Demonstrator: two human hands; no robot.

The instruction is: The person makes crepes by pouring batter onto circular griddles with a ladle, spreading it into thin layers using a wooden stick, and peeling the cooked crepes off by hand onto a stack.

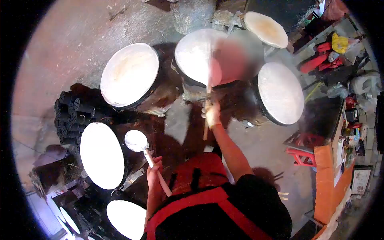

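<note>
In my left hand (154,171) is a wooden-handled ladle (136,140) with a round, bright white head, near the white disc at the left. My right hand (212,114) grips a wooden stick (209,90) that reaches up over the far round white surface (192,56). What is at the stick's far end is smeared by a reddish-grey blur, and I cannot make it out. Other round white surfaces sit on dark drum-shaped bases around me: one at the upper left (130,74), one at the left (102,156) and one at the right (281,93).
Black honeycomb briquettes (74,116) are stacked at the left. Another round pale top (267,29) stands at the back. A red plastic stool (301,156) and an orange-sided table (330,188) are on the right, with bags and small items (340,44) beyond.
</note>
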